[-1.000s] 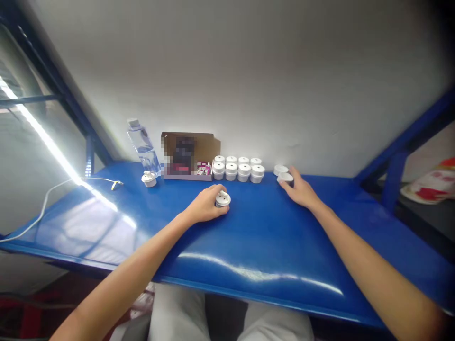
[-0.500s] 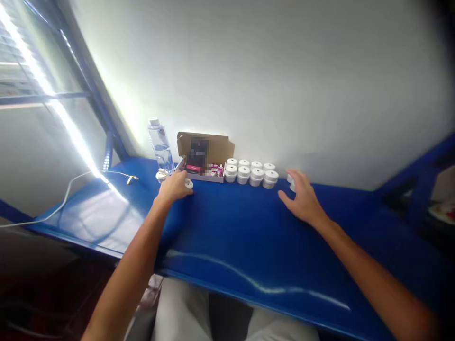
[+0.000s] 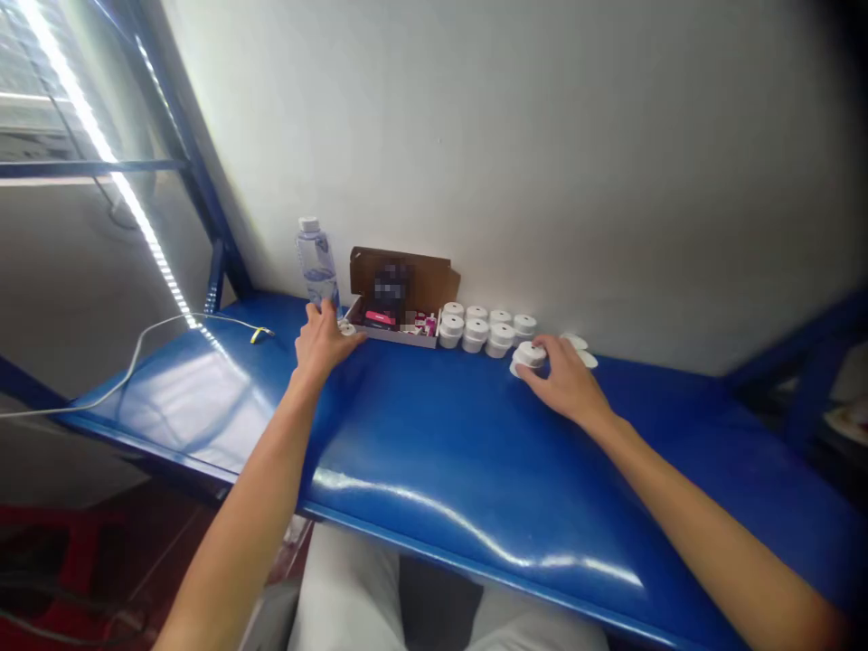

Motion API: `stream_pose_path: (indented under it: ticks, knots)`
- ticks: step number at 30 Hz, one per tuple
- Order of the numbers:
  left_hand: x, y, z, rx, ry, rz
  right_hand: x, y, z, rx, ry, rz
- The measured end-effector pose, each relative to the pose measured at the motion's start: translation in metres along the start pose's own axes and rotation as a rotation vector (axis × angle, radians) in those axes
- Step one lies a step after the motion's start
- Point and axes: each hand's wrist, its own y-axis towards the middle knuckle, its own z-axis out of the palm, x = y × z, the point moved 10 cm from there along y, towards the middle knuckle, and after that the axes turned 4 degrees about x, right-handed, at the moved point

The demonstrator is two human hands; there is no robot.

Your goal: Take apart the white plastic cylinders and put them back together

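My right hand [image 3: 568,378] is closed round the sides of a white round plastic piece [image 3: 531,354] with a small dark hole in its top, at the right end of the front row. More of these white pieces [image 3: 476,330] stand in two rows to its left. Flat white discs [image 3: 584,357] lie just behind my right fingers. On the left, my left hand [image 3: 321,342] has its thumb and fingers about another white round piece [image 3: 347,328], partly covered by the hand, in front of the water bottle.
An open cardboard box [image 3: 400,336] with small pink and dark items stands between the water bottle [image 3: 316,262] and the rows. A white cable [image 3: 153,339] crosses the left of the blue table [image 3: 420,434]. A wall rises behind; blue frame bars [image 3: 217,271] stand left.
My right hand has closed round the right-end white piece, where its fingers were apart before. My left hand stays by the bottle, its fingers now over the other white piece there.
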Motion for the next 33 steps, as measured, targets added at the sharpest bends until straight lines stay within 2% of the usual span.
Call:
stream_pose_path:
  ticks: [2,3,5,7,8,10,11,13,16,18,20,22,24,26,28,29,31,33]
  knots:
    - [-0.026,-0.011,0.001,-0.043,-0.096,0.102,0.012,-0.01,-0.003,0.026,0.02,0.032]
    - [-0.048,-0.021,0.006,-0.03,-0.176,0.221,0.019,-0.016,-0.002,0.052,0.058,0.046]
    - [-0.1,-0.055,0.032,0.167,-0.365,0.525,0.035,-0.025,0.008,0.161,0.237,0.058]
    - [-0.143,-0.102,0.064,0.451,-0.499,0.743,0.056,-0.036,0.025,0.332,0.477,0.038]
    - [-0.156,-0.123,0.077,0.554,-0.522,0.793,0.064,-0.04,0.031,0.391,0.568,0.038]
    - [-0.172,-0.153,0.092,0.636,-0.492,0.833,0.071,-0.047,0.036,0.432,0.732,0.109]
    - [-0.176,-0.16,0.094,0.625,-0.477,0.838,0.071,-0.049,0.037,0.428,0.801,0.164]
    - [-0.18,-0.165,0.086,0.485,-0.396,0.88,0.068,-0.054,0.038,0.416,0.911,0.279]
    - [-0.187,-0.172,0.07,0.27,-0.184,1.058,0.069,-0.064,0.046,0.487,1.068,0.428]
    - [-0.192,-0.183,0.07,0.233,-0.085,1.197,0.071,-0.07,0.054,0.553,1.165,0.507]
    - [-0.193,-0.189,0.071,0.248,-0.083,1.244,0.072,-0.074,0.06,0.589,1.229,0.543]
    - [-0.191,-0.185,0.07,0.284,-0.17,1.172,0.074,-0.072,0.059,0.566,1.269,0.517]
    - [-0.184,-0.168,0.067,0.317,-0.353,0.987,0.077,-0.065,0.046,0.483,1.28,0.399]
    - [-0.17,-0.144,0.068,0.399,-0.625,0.72,0.084,-0.053,0.017,0.337,1.149,0.143]
    - [-0.151,-0.122,0.079,0.532,-0.917,0.417,0.091,-0.047,-0.021,0.138,0.873,-0.136]
    - [-0.144,-0.114,0.086,0.602,-1.039,0.283,0.09,-0.046,-0.036,0.029,0.719,-0.225]
    - [-0.131,-0.1,0.095,0.662,-1.215,0.093,0.076,-0.044,-0.056,-0.16,0.465,-0.257]
    - [-0.124,-0.091,0.1,0.676,-1.332,-0.007,0.05,-0.038,-0.058,-0.229,0.317,-0.174]
